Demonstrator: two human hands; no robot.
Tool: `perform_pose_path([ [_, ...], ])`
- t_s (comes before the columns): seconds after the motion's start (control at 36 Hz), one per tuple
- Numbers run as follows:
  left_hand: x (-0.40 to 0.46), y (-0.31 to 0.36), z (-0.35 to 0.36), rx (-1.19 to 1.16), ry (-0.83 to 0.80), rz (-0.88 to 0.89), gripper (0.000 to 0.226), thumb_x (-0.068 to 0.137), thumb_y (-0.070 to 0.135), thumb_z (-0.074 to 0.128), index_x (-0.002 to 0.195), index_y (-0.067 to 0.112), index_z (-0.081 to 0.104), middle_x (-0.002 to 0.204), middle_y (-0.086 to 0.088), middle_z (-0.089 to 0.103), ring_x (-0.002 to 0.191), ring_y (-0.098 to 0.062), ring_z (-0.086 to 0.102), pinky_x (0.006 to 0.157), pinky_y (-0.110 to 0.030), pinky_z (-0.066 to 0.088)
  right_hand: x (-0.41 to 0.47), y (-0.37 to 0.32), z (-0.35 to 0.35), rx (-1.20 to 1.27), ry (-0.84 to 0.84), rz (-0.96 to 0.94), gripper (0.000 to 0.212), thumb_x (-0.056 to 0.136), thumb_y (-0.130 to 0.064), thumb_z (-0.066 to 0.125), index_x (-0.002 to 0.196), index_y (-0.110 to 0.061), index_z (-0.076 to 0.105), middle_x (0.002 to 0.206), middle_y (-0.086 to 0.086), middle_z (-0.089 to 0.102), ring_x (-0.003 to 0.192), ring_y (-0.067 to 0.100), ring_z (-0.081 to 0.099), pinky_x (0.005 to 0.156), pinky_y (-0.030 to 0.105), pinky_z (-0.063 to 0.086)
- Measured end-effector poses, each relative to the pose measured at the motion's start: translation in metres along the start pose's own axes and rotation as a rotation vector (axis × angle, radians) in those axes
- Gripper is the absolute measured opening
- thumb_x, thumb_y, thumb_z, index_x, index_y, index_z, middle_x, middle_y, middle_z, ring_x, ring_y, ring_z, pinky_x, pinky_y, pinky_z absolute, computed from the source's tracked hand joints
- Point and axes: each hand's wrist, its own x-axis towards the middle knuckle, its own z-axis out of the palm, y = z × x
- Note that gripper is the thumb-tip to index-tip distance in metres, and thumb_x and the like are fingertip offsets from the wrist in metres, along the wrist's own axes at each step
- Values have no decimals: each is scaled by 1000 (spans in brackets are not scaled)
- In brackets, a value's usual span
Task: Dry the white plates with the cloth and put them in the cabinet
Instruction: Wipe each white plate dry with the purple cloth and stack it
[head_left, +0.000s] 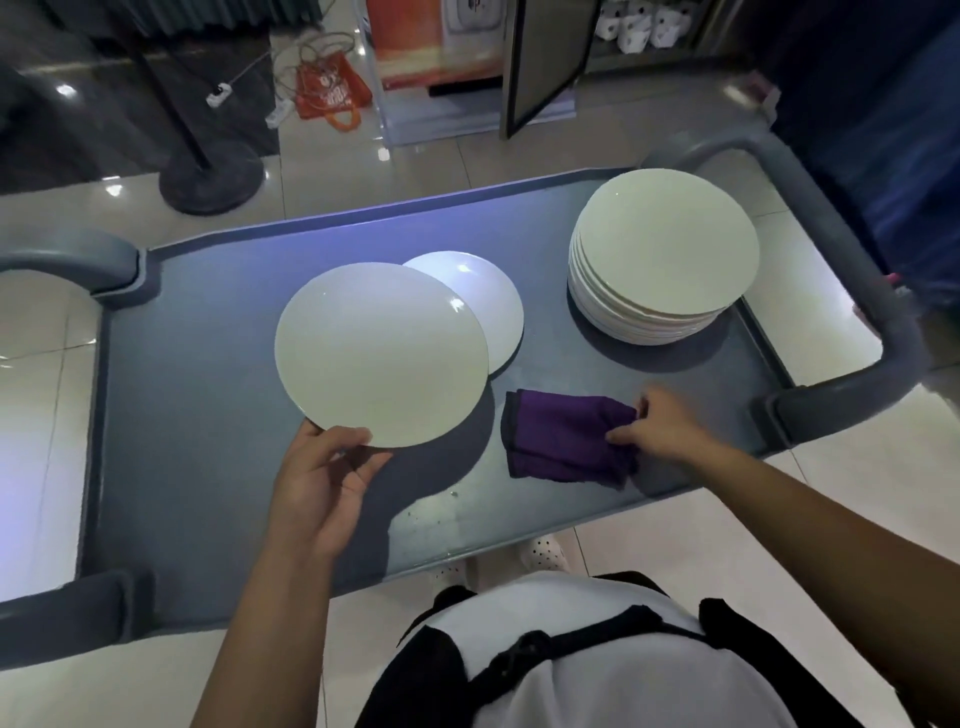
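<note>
Left hand (324, 480): grips the near rim of 1 white plate (382, 356), thumb on top, holding it tilted above the surface.
Right hand (657, 423): pinches the right edge of the purple cloth (563, 439), which lies folded on the surface.
Hands: apart — the plate in one, the cloth under the other.
Second plate (480, 299): flat on the grey cart surface (208, 415), partly hidden behind the held plate.
Stack of plates (662, 257): far right corner of the cart.
Cabinet door (545, 57): open, beyond the cart.
</note>
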Motion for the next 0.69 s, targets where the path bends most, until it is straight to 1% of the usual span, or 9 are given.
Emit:
perform_pose_path([
  [0.08, -3, 0, 6, 28, -9, 19, 41, 87, -16, 44, 106, 14, 66, 111, -4, 68, 101, -28, 64, 65, -34, 62, -12, 1, -7, 290, -109, 18, 28, 74, -5, 82, 86, -5, 56, 82, 19, 63, 76, 26, 58, 66, 37, 46],
  [0.14, -6, 1, 11, 32, -19, 44, 56, 86, -18, 42, 127, 18, 57, 121, -2, 65, 105, -27, 64, 66, -36, 62, -23, -3, -17, 628, -322, 130, 41, 74, 0, 78, 112, 3, 63, 107, 24, 70, 93, 32, 64, 76, 42, 53],
  [0.19, -10, 2, 18, 20, -35, 58, 60, 87, -19, 41, 131, 20, 56, 122, -2, 65, 105, -27, 64, 65, -36, 61, -36, -12, -27, 909, -454, 225, 46, 70, 3, 74, 114, 0, 63, 111, 21, 69, 96, 29, 66, 77, 39, 58],
  [0.36, -22, 4, 37, 125, -56, 116, 70, 86, -21, 48, 138, 24, 57, 123, 1, 65, 99, -24, 71, 70, -39, 62, -57, -51, -50, 1066, -214, 84, 42, 80, -2, 69, 122, -6, 63, 112, 12, 66, 98, 24, 62, 67, 30, 57],
  [0.42, -26, 6, 42, 160, -80, 141, 70, 83, -20, 54, 138, 23, 57, 115, 6, 71, 94, -20, 74, 69, -40, 62, -64, -73, -57, 1017, -104, -87, 33, 91, -2, 62, 122, -11, 64, 108, 4, 71, 98, 24, 67, 69, 31, 60],
  [0.5, -33, 7, 50, 184, -113, 151, 79, 68, -7, 62, 139, 26, 57, 113, 9, 73, 100, -23, 73, 69, -43, 61, -76, -113, -55, 802, 81, -392, 35, 94, -6, 64, 112, -37, 66, 120, -2, 68, 113, 23, 64, 99, 45, 54],
  [0.56, -37, 8, 57, 193, -132, 161, 85, 66, -3, 62, 143, 32, 53, 117, 10, 71, 107, -27, 70, 71, -47, 61, -82, -136, -45, 610, 130, -650, 51, 96, -9, 64, 120, -54, 59, 151, -3, 45, 135, 17, 47, 113, 28, 41],
  [0.61, -41, 9, 65, 225, -164, 184, 88, 67, -2, 63, 144, 37, 50, 113, 11, 71, 103, -22, 72, 74, -50, 61, -87, -156, -27, 376, 30, -812, 56, 98, -11, 60, 140, -46, 47, 165, -8, 19, 148, 8, 22, 115, 13, 27],
  [0.69, -48, 11, 71, 245, -191, 198, 88, 68, -3, 63, 146, 35, 49, 114, 3, 71, 99, -22, 72, 82, -63, 56, -88, -172, 4, 215, -136, -856, 65, 101, -23, 57, 156, -37, 26, 167, -9, 12, 154, 13, 9, 125, 43, 19],
])
